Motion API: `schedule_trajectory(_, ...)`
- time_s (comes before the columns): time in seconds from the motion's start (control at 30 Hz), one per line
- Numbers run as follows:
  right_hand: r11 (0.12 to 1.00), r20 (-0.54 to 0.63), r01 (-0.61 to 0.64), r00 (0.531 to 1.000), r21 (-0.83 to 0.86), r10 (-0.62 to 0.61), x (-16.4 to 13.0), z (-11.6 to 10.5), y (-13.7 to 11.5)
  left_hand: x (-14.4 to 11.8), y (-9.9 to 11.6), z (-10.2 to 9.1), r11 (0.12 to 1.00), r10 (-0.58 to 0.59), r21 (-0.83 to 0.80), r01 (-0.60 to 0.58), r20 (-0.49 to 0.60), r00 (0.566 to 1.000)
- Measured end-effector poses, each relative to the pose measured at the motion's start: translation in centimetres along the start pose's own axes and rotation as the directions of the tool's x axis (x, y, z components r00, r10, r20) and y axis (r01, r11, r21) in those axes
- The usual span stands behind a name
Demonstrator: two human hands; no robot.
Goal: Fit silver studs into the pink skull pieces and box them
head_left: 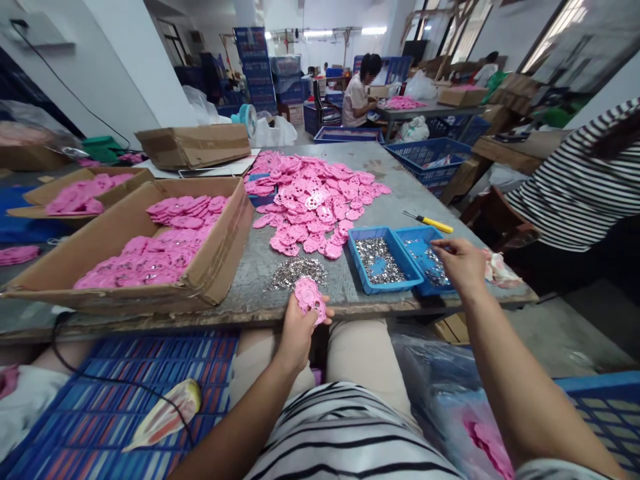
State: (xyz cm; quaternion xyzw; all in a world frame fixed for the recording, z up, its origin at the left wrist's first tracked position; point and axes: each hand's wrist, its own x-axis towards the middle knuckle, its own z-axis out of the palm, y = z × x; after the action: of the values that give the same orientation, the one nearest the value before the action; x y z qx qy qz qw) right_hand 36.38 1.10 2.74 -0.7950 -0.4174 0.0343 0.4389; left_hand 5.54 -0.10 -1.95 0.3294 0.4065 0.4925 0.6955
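My left hand [299, 333] is closed around a pink plastic piece [309, 299] with round holes, held at the table's front edge. Just behind it lies a loose heap of small metal parts [300, 272]. My right hand [461, 265] hovers over the right blue tray [416, 233], thumb and fingertips pinched together; whatever they hold is too small to make out. Small metal parts are scattered in that tray. Beside it, the left blue tray [386, 288] contains more of them. A big pile of similar pink pieces [320, 193] covers the middle of the table.
To the left stands a cardboard box [220, 293] of pink pieces. A yellow-handled tool [437, 225] lies behind the trays. A person in a striped top [585, 180] sits close on the right; another person [357, 100] works farther back. A blue crate [130, 347] is below left.
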Motion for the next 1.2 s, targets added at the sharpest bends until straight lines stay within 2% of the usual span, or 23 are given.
schedule_trajectory(0.07,0.985,0.054,0.021,0.998,0.168,-0.031,-1.6,0.8,-1.2,-0.1,0.0,0.2,1.000,-0.002,-0.001,0.002,0.008,1.000)
schedule_trajectory(0.1,0.965,0.118,0.040,0.990,0.258,-0.073,-2.6,1.4,-2.0,-0.1,0.1,0.3,1.000,-0.003,0.001,0.003,0.018,1.000)
schedule_trajectory(0.13,0.942,0.192,0.063,0.972,0.329,-0.132,-3.8,2.2,-2.9,-0.2,0.2,0.5,1.000,-0.004,0.005,0.004,0.030,1.000)
schedule_trajectory(0.2,0.907,0.335,0.099,0.908,0.410,-0.250,-6.2,3.7,-4.6,-0.3,0.4,0.9,1.000,-0.005,0.014,0.004,0.056,0.998)
schedule_trajectory(0.27,0.884,0.426,0.160,0.829,0.439,-0.362,-8.4,5.1,-6.0,-0.4,0.6,1.1,1.000,-0.007,0.020,0.006,0.069,0.998)
schedule_trajectory(0.4,0.843,0.499,0.294,0.700,0.451,-0.511,-11.0,6.7,-7.6,-0.4,0.8,1.0,1.000,-0.022,0.012,0.022,0.046,0.999)
schedule_trajectory(0.47,0.837,0.533,0.342,0.652,0.428,-0.539,-11.5,7.0,-7.9,-0.3,0.7,0.9,1.000,-0.024,0.000,0.024,0.017,1.000)
schedule_trajectory(0.53,0.834,0.551,0.386,0.627,0.393,-0.550,-11.8,7.2,-7.9,-0.2,0.6,0.9,1.000,-0.025,-0.010,0.025,-0.009,1.000)
schedule_trajectory(0.6,0.829,0.550,0.425,0.620,0.364,-0.560,-12.1,7.4,-7.8,-0.1,0.4,1.0,1.000,-0.023,-0.019,0.022,-0.030,0.999)
schedule_trajectory(0.67,0.825,0.528,0.445,0.635,0.348,-0.564,-12.4,7.6,-7.6,0.0,0.1,1.2,0.999,-0.016,-0.031,0.014,-0.055,0.998)
schedule_trajectory(0.83,0.836,0.433,0.385,0.724,0.391,-0.536,-13.4,8.3,-7.1,0.0,-0.3,1.6,0.996,-0.006,-0.084,-0.004,-0.113,0.994)
schedule_trajectory(0.9,0.832,0.430,0.285,0.750,0.476,-0.502,-13.7,8.7,-7.0,-0.1,-0.3,1.5,0.994,-0.015,-0.106,0.005,-0.101,0.995)
schedule_trajectory(0.97,0.801,0.470,0.113,0.759,0.588,-0.451,-13.9,9.1,-7.0,0.0,-0.3,1.3,0.990,-0.032,-0.137,0.021,-0.079,0.996)
schedule_trajectory(1.07,0.711,0.553,-0.137,0.734,0.690,-0.395,-13.9,9.4,-7.1,0.1,-0.1,1.0,0.981,-0.066,-0.188,0.054,-0.057,0.996)
schedule_trajectory(1.2,0.676,0.601,-0.236,0.706,0.698,-0.375,-13.7,9.5,-7.2,0.2,0.0,0.9,0.976,-0.086,-0.205,0.073,-0.054,0.995)
